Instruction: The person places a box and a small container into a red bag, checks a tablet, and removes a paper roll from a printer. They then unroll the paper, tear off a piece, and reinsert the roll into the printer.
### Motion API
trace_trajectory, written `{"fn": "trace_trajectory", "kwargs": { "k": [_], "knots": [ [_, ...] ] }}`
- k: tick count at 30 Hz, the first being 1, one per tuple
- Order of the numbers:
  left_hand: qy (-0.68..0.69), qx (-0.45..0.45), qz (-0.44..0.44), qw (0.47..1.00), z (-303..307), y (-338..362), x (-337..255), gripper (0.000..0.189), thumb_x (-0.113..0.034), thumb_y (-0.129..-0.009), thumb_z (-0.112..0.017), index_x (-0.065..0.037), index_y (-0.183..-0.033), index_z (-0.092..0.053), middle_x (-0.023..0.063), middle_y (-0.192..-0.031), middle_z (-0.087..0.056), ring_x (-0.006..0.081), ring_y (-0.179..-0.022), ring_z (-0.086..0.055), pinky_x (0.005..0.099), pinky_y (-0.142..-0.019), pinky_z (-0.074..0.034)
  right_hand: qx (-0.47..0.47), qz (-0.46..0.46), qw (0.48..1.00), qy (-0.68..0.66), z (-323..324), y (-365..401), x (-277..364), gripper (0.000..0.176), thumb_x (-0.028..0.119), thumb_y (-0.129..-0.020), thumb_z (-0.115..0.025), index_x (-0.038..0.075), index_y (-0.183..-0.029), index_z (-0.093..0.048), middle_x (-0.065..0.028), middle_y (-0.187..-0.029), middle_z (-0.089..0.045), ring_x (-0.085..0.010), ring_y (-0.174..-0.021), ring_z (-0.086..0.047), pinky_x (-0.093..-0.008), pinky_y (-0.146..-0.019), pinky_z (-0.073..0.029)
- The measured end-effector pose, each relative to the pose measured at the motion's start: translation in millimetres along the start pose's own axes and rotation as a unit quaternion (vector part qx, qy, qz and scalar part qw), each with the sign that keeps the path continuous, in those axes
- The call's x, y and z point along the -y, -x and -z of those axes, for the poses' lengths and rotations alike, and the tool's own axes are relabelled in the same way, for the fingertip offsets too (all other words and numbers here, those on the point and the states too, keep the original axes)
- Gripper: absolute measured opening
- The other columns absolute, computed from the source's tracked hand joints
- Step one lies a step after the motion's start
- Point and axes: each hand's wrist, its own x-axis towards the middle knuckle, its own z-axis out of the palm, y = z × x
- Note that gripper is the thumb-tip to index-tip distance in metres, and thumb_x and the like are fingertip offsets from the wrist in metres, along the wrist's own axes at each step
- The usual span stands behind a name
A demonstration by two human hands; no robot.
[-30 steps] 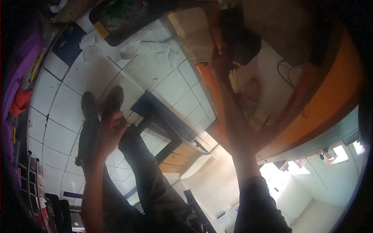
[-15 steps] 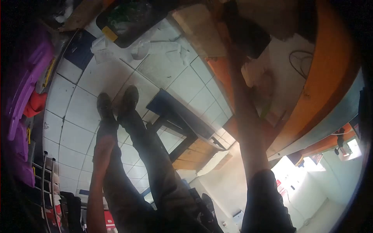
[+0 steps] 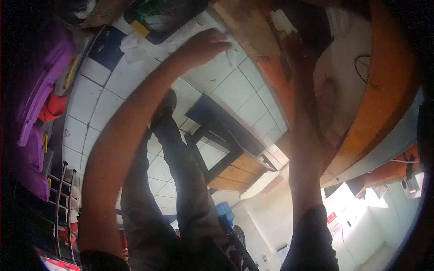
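My left hand (image 3: 208,46) is raised over the white tiled floor, its thumb and fingers apart and nothing visible in them. Its fingertips point toward a brown board (image 3: 248,29) that looks like wood or cardboard. My right hand (image 3: 299,50) reaches past an orange panel (image 3: 276,72) into a dim space. Its fingers look curled beside a small whitish piece (image 3: 282,21) and a large dark object (image 3: 312,22). Poor light hides what those fingers hold. Clear crumpled plastic (image 3: 134,47) lies on the floor to the left of my left hand.
A black tray (image 3: 169,27) with green contents and a yellow label stands at the top. Purple plastic bins (image 3: 43,86) and a red item (image 3: 55,107) line the left. A dark-framed wooden stand (image 3: 235,169) is beside my legs. An orange curved edge (image 3: 391,86) borders the right.
My left hand has risen from my leg and stretched forward over the floor. My right hand has shifted slightly and shows more clearly, with the whitish piece now visible beside it. The view has shifted slightly.
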Motion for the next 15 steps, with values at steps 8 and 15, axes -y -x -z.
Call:
{"fn": "trace_trajectory", "kwargs": {
  "k": [8, 15],
  "knots": [
    [-0.294, 0.030, -0.194, 0.935, -33.3, -105.6, -10.8, 0.045, -0.036, -0.097, -0.063, -0.009, -0.132, -0.060, 0.0104, -0.133, -0.060, 0.0224, -0.120, -0.060, 0.0387, -0.103, -0.047, -0.064, -0.300, 0.808, -0.502, 20.3, -39.2, 25.3, 0.047, 0.027, -0.105, -0.048, -0.003, -0.140, -0.047, -0.0231, -0.142, -0.050, -0.0382, -0.133, -0.048, -0.0561, -0.112, -0.037],
    [0.395, 0.064, -0.018, 0.916, -24.4, -116.8, -3.2, 0.047, -0.038, -0.093, -0.067, -0.009, -0.128, -0.061, 0.0093, -0.120, -0.064, 0.0280, -0.114, -0.061, 0.0413, -0.100, -0.049, 0.083, -0.214, 0.962, -0.149, 6.7, -36.6, 44.6, 0.053, 0.037, -0.105, -0.045, -0.001, -0.142, -0.046, -0.0212, -0.144, -0.050, -0.0363, -0.131, -0.049, -0.0525, -0.107, -0.040]
  ]
}}
